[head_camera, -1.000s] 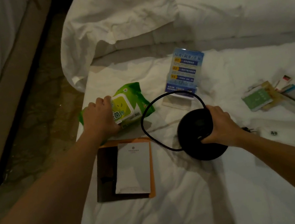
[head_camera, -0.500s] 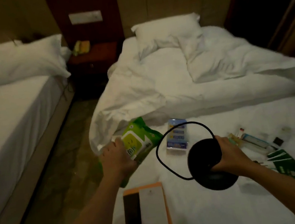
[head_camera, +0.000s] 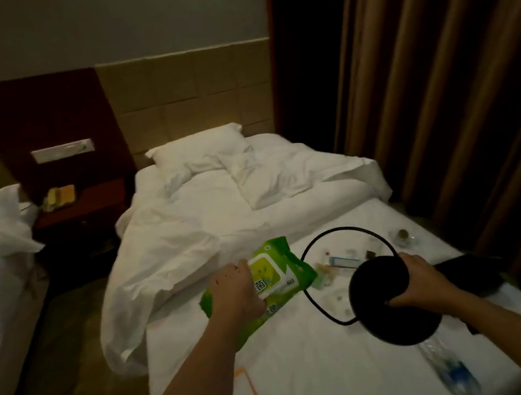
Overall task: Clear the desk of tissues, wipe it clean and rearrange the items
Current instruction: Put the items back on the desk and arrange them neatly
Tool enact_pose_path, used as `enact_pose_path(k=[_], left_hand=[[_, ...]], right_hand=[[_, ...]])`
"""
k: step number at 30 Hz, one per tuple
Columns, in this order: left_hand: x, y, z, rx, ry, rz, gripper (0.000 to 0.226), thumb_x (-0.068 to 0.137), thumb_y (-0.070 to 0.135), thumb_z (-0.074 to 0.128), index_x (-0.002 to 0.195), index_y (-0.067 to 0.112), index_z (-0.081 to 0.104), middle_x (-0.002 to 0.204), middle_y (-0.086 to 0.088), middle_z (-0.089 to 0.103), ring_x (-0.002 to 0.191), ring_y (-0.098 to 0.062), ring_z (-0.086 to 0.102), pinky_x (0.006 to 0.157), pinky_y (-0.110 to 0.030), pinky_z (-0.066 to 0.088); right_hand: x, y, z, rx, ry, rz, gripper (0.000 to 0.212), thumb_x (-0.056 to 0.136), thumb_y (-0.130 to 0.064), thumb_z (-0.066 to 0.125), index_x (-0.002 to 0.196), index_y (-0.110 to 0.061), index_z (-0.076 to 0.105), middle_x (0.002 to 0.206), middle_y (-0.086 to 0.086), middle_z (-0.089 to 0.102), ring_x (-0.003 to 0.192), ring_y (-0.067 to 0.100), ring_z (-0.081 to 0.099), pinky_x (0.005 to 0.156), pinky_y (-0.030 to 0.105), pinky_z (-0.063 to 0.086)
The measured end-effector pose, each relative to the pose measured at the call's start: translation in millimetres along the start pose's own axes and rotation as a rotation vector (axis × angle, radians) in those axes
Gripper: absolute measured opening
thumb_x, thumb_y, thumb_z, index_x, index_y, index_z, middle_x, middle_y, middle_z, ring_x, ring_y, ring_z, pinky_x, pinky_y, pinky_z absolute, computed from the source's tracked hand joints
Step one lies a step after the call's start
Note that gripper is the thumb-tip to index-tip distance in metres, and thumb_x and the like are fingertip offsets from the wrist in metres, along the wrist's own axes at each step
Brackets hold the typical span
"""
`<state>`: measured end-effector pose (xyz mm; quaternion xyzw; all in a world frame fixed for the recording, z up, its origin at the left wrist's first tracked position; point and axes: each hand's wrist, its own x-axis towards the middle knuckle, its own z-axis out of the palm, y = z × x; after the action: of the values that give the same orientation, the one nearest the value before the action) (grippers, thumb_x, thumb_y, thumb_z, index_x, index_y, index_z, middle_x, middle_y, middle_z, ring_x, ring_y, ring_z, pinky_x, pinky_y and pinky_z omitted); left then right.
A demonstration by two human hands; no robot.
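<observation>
My left hand [head_camera: 236,296] grips a green pack of wet wipes [head_camera: 278,272] and holds it in the air over the white bed sheet [head_camera: 317,377]. My right hand [head_camera: 419,281] grips a round black kettle base [head_camera: 378,281], also lifted; its black cord [head_camera: 306,251] loops up in an arc behind it. Small sachets and packets [head_camera: 342,261] lie scattered on the sheet beyond both hands.
A clear plastic bottle [head_camera: 448,369] lies on the sheet at lower right. An orange folder corner [head_camera: 253,391] shows under my left forearm. A rumpled duvet [head_camera: 191,243] covers the bed's head end. Curtains [head_camera: 459,95] hang right; a nightstand [head_camera: 78,207] and second bed stand left.
Both hands have lifted the wipes pack and the kettle base off the sheet. My view has swung up from the bed surface to the headboard and curtains.
</observation>
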<state>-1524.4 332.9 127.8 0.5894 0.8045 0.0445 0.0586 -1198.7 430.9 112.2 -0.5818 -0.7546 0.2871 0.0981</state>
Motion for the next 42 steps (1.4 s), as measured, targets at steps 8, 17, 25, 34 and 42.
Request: enact_pose_path(k=[8, 17, 25, 34, 42], left_hand=[[-2.4, 185.1, 13.7, 0.033, -0.106, 0.392, 0.080, 0.078, 0.049, 0.069, 0.138, 0.013, 0.030, 0.127, -0.011, 0.046, 0.114, -0.031, 0.049, 0.095, -0.041, 0.041], [-30.6, 469.0, 33.1, 0.090, -0.099, 0.785, 0.081, 0.078, 0.047, 0.067, 0.140, 0.013, 0.027, 0.133, -0.012, 0.041, 0.119, -0.033, 0.044, 0.100, -0.044, 0.037], [-108.1, 694.3, 61.1, 0.080, -0.194, 1.115, 0.087, 0.075, 0.041, 0.072, 0.143, 0.015, 0.024, 0.136, -0.009, 0.039, 0.123, -0.030, 0.042, 0.104, -0.042, 0.035], [-223.5, 937.2, 87.8, 0.100, -0.226, 1.573, 0.085, 0.076, 0.041, 0.071, 0.143, 0.014, 0.026, 0.136, -0.011, 0.040, 0.124, -0.032, 0.042, 0.104, -0.043, 0.035], [-310.0, 1134.8, 94.4, 0.067, -0.230, 1.895, 0.086, 0.075, 0.039, 0.071, 0.143, 0.014, 0.025, 0.136, -0.010, 0.040, 0.123, -0.033, 0.042, 0.104, -0.043, 0.035]], right_hand=[[-90.6, 132.0, -80.1, -0.017, 0.136, 0.188, 0.118, 0.033, -0.063, 0.073, 0.138, -0.021, 0.038, 0.134, 0.004, 0.047, 0.120, 0.023, 0.050, 0.098, 0.035, 0.046], [-244.4, 319.2, -209.4, -0.014, 0.345, 0.526, 0.111, 0.056, -0.056, 0.081, 0.144, -0.014, 0.029, 0.140, 0.006, 0.039, 0.123, 0.021, 0.044, 0.097, 0.032, 0.046], [-385.2, 421.3, -284.6, 0.000, 0.528, 0.861, 0.115, 0.064, -0.056, 0.080, 0.150, -0.012, 0.018, 0.150, 0.008, 0.029, 0.133, 0.025, 0.037, 0.105, 0.037, 0.041], [-539.1, 509.4, -323.1, 0.083, 0.747, 1.297, 0.114, 0.066, -0.048, 0.081, 0.150, -0.009, 0.015, 0.151, 0.010, 0.028, 0.135, 0.026, 0.035, 0.105, 0.035, 0.036], [-609.3, 585.9, -375.8, 0.186, 0.944, 1.617, 0.104, 0.065, -0.045, 0.082, 0.146, -0.013, 0.025, 0.141, 0.007, 0.039, 0.126, 0.024, 0.044, 0.101, 0.035, 0.040]])
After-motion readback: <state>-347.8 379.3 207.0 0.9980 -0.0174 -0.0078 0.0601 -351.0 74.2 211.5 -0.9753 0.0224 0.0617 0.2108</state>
